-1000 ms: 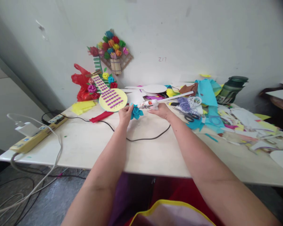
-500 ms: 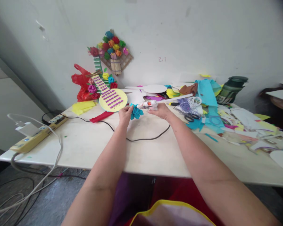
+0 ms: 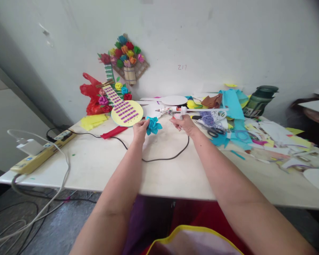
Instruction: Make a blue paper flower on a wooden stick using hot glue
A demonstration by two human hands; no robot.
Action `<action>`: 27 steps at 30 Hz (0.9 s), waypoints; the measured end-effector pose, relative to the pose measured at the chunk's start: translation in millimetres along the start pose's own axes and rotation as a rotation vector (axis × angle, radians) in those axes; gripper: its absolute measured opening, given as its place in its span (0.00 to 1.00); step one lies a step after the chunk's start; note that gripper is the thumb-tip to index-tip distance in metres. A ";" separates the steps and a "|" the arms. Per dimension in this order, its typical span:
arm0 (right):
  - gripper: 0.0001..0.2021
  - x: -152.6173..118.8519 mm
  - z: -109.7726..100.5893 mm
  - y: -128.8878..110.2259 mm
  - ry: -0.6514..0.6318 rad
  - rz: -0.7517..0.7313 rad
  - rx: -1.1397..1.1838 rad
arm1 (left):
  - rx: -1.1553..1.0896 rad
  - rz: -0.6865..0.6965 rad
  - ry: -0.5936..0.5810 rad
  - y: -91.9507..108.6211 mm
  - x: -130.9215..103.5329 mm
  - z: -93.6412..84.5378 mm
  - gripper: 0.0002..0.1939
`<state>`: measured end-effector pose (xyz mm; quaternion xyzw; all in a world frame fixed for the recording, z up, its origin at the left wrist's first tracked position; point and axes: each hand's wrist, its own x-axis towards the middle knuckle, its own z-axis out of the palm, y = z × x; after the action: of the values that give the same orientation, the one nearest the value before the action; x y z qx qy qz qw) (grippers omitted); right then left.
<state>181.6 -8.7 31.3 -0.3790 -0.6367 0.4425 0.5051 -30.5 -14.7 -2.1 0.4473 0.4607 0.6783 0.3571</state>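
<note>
My left hand [image 3: 139, 129] pinches a small teal paper flower [image 3: 153, 125] and holds it above the white table [image 3: 159, 170]. My right hand [image 3: 182, 123] grips a white hot glue gun [image 3: 175, 111] with a long glue stick out its back. The gun's nozzle points left and sits a little above the flower, apart from it. A black cord [image 3: 164, 156] runs from the gun across the table. Just behind my left hand lies a yellow paper guitar [image 3: 123, 109] with purple strips.
A yellow power strip [image 3: 39, 152] with plugs lies at the table's left edge. A red bag [image 3: 91, 95] and paper flower crafts [image 3: 126, 56] stand against the wall. Scissors [image 3: 215, 132], teal and mixed paper scraps [image 3: 255, 138] and a dark green jar [image 3: 260, 101] fill the right side.
My right hand lifted the glue gun up and to the right, off the flower. My left hand stayed in place with the flower.
</note>
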 end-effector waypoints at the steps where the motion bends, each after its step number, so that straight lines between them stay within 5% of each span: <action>1: 0.17 0.6 0.3 0.6 0.006 0.011 0.035 | -0.015 -0.011 -0.010 0.6 -0.6 0.1 0.20; 12: 0.19 10.0 1.5 8.6 0.186 0.086 0.436 | -0.119 -0.080 -0.078 5.3 -5.9 1.8 0.20; 19: 0.11 9.0 13.2 7.3 0.340 0.267 0.403 | -0.212 -0.104 -0.116 5.9 -7.2 2.3 0.19; 27: 0.11 1.3 40.4 5.9 0.230 0.318 0.382 | -0.342 -0.162 -0.067 1.1 -4.5 6.9 0.13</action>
<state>142.0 -12.9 22.2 -0.4198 -0.4129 0.5823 0.5606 -22.5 -17.0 -1.1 0.3640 0.3610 0.7005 0.4965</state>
